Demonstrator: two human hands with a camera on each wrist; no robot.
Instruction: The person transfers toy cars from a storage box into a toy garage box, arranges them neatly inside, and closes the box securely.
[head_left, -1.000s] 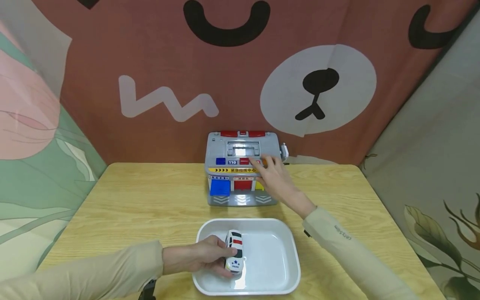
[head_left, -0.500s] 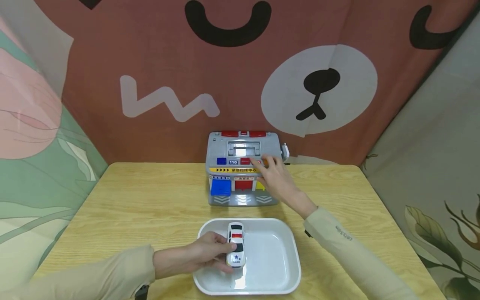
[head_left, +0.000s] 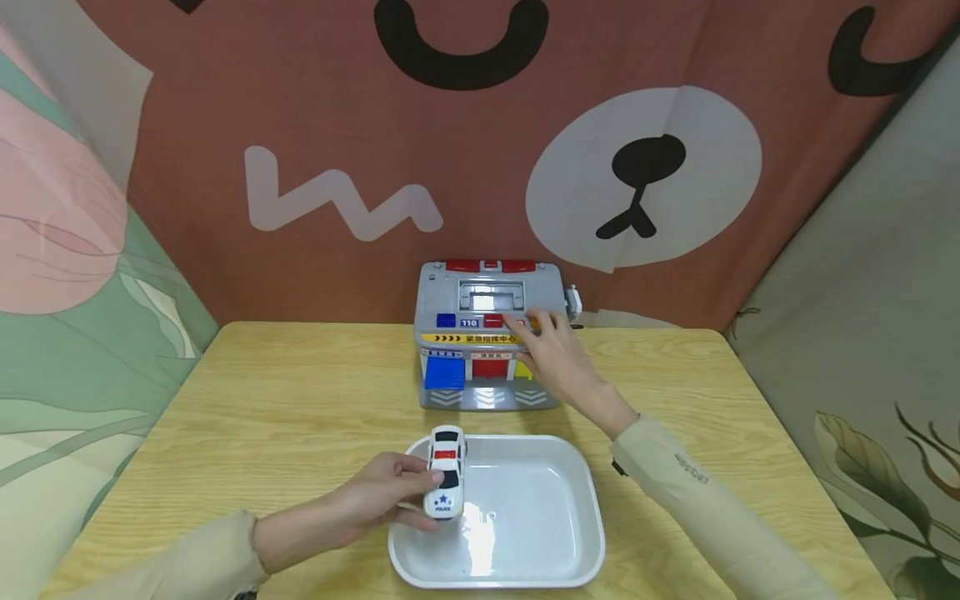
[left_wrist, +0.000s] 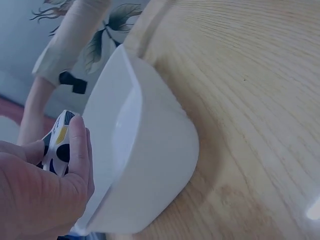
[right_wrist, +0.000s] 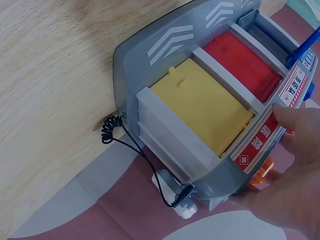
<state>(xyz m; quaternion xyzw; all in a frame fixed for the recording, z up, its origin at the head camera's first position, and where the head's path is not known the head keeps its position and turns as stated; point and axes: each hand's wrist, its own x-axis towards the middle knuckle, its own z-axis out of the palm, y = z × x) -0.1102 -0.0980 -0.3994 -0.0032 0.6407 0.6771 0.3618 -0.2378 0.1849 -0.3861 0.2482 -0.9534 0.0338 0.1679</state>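
Observation:
My left hand (head_left: 375,500) holds a white toy police car (head_left: 446,479) between thumb and fingers, over the left rim of a white tray (head_left: 540,500). The car has a red roof bar and blue stars on its bonnet; in the left wrist view its wheels face the camera. At the back, my right hand (head_left: 558,358) grips the front top edge of a grey toy garage (head_left: 442,292), thumb on the front sign. Its blue door (head_left: 445,373) is swung outward. The red door (right_wrist: 242,65) and yellow door (right_wrist: 202,105) are down.
A wooden table (head_left: 300,392) carries the tray in front of the garage. A white toy handset (right_wrist: 175,197) with a coiled black cord (right_wrist: 112,130) hangs on the garage's side. Behind stands a bear-print curtain (head_left: 337,275).
My left hand has lifted the toy police car up and leftward, from inside the tray to its left rim. My right hand stays on the toy garage.

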